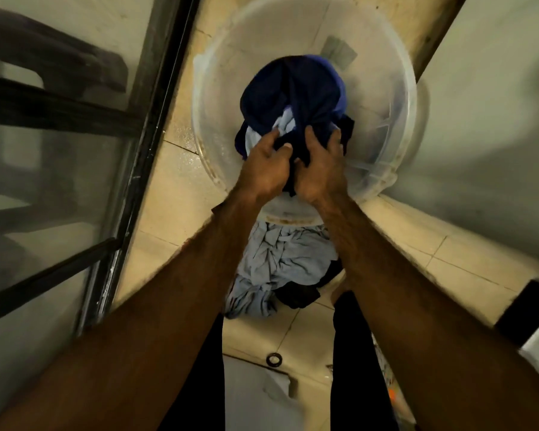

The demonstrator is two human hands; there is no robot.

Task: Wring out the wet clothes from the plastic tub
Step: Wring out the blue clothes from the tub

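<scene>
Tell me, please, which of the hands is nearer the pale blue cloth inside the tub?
Left. The left hand touches the pale blue cloth; the right hand grips the dark blue garment just to its right.

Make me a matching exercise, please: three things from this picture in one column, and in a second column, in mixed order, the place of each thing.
Column 1
1. dark blue garment
2. light blue heap
3. black ring

Column 2
a. on the floor, nearest the picture's bottom edge
b. in the plastic tub, gripped by the left hand and the right hand
c. on the floor, just outside the tub's near rim

Pairs: 1-b, 2-c, 3-a
</scene>
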